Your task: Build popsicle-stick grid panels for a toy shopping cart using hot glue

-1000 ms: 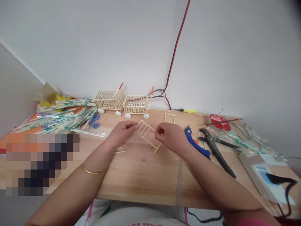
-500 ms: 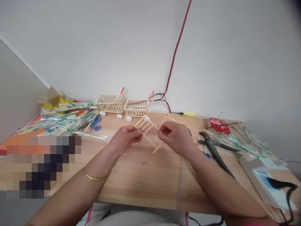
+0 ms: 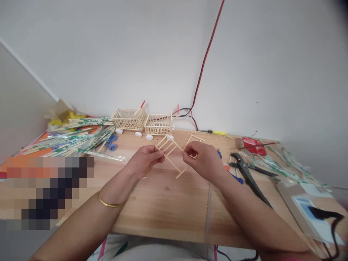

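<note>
Between both hands, over the middle of the table, is a frame of thin wooden sticks (image 3: pixel 173 164), with crossbars joined at right angles. My left hand (image 3: pixel 149 158) pinches its left edge between thumb and fingers. My right hand (image 3: pixel 201 156) is closed in a pinch at the frame's right corner; its fingertips partly hide the sticks there. Just behind my right hand, another stick frame (image 3: pixel 193 136) shows in part. Two small stick-built carts, a larger one (image 3: pixel 128 119) and a smaller one (image 3: pixel 158 124), stand on white wheels near the wall.
Wrapped chopsticks (image 3: pixel 92 132) and blue bottle caps (image 3: pixel 112 147) lie at left. To the right are black-handled pliers (image 3: pixel 246 174), a red piece (image 3: pixel 254 146) and a grey box (image 3: pixel 301 206). A yellow-handled screwdriver (image 3: pixel 217 132) lies by the wall under a red-black cable (image 3: pixel 202 61).
Both hands keep their pinch on the stick frame, which has barely moved. The camera view has shifted very slightly.
</note>
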{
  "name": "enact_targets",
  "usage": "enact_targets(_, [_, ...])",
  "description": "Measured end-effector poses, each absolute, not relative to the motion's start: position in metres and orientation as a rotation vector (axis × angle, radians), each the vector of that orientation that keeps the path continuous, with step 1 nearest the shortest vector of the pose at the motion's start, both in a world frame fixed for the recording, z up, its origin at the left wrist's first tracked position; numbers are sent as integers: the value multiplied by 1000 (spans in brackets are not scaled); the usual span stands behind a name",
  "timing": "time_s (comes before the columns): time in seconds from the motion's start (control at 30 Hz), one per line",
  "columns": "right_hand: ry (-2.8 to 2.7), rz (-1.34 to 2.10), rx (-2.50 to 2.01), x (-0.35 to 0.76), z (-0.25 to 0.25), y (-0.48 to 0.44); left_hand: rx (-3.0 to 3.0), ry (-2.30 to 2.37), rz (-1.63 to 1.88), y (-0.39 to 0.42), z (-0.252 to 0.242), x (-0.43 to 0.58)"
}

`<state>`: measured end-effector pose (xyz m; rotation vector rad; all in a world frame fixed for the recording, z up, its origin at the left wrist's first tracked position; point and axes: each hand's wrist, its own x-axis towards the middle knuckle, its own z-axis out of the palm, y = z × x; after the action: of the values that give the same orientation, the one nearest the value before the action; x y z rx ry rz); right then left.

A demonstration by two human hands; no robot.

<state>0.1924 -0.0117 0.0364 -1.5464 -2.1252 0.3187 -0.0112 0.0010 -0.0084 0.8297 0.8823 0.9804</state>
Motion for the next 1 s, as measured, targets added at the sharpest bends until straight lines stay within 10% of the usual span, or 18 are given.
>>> enact_targets(1.0, [-2083, 648, -1380, 205, 27, 1, 1181, 1016, 948, -4, -15, -3])
